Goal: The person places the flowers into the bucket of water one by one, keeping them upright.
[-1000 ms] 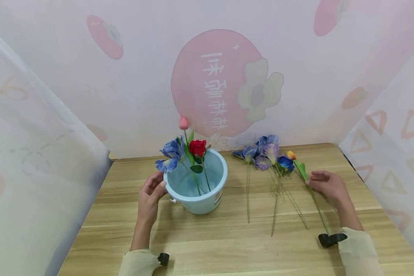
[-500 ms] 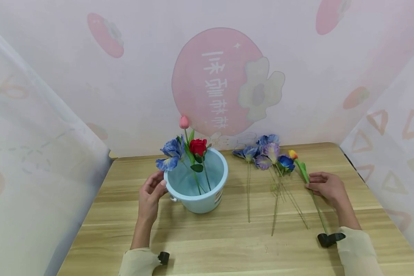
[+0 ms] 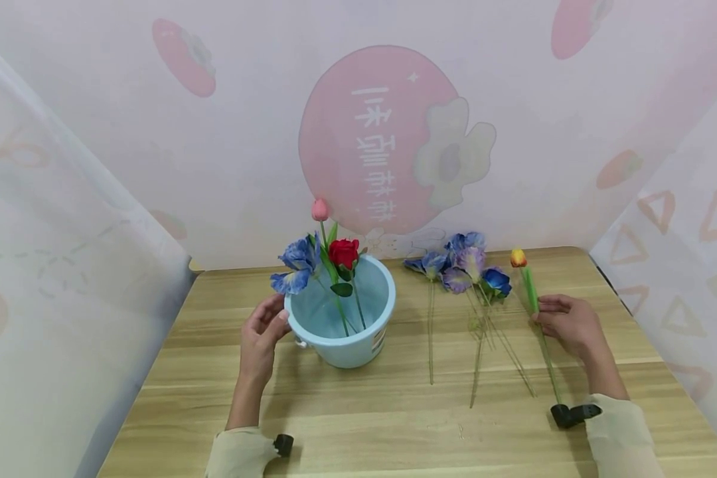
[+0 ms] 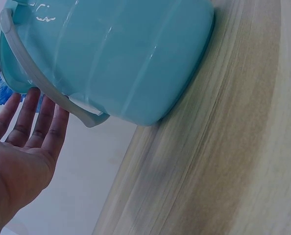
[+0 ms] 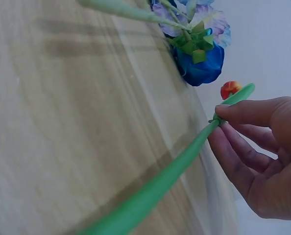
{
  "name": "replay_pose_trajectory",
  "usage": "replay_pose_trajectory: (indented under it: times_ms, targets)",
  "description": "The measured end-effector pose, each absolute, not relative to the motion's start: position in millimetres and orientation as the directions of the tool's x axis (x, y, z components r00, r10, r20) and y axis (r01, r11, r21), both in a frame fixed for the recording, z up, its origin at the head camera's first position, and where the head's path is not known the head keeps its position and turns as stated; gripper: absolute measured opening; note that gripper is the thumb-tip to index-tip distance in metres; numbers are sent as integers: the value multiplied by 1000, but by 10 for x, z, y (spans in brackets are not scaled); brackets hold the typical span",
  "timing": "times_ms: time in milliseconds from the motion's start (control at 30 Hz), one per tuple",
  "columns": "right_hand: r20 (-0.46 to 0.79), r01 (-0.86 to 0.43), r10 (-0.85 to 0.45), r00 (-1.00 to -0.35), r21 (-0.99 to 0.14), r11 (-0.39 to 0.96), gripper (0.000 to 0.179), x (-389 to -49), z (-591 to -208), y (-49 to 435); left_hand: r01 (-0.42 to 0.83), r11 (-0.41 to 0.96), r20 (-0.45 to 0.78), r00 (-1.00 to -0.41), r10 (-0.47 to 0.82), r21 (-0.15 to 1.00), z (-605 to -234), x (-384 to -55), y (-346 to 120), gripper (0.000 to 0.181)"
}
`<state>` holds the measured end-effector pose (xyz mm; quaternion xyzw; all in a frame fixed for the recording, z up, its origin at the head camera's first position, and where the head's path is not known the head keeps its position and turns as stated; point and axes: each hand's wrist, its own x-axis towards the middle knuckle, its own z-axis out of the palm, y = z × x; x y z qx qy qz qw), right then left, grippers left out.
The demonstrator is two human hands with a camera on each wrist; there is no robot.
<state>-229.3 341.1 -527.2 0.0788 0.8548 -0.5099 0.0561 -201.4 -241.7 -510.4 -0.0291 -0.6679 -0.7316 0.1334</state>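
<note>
My left hand point(image 3: 261, 338) holds the rim of a light blue bucket point(image 3: 346, 355), thumb at the edge and fingers outside; its pale handle point(image 4: 47, 88) hangs beside the fingers in the left wrist view. Inside the bucket stand a pink tulip point(image 3: 319, 210), a red rose point(image 3: 343, 253) and a blue iris-like flower point(image 3: 295, 265). Between thumb and fingertips, my right hand point(image 3: 570, 325) pinches the green stem of an orange-yellow tulip point(image 3: 518, 258). Its stem point(image 5: 170, 171) runs toward the camera in the right wrist view.
Several artificial flowers lie on the wooden table point(image 3: 382, 425) between bucket and right hand: a blue iris-like one point(image 3: 428, 264), a purple one point(image 3: 471, 263) and a dark blue rose point(image 3: 496, 282). White printed curtains point(image 3: 245, 133) close off the back and sides.
The orange-yellow tulip has turned in my right hand, its head shifting slightly up and right and its leaves swinging round. My left hand and the bucket stay in place.
</note>
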Motion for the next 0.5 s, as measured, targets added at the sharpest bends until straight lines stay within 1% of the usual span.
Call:
replay_pose_trajectory:
  times_ms: [333, 500]
  targets:
    - [-93, 123, 86, -992, -872, 473, 53, -2273, -5168, 3371, 234, -73, 221, -963, -152, 969, -5089, -2009, -2410, 37]
    - [-83, 109, 77, -994, -886, 450, 53, -2264, -5117, 3351, 233, -74, 220, -963, -153, 970, -5088, -2009, -2408, 37]
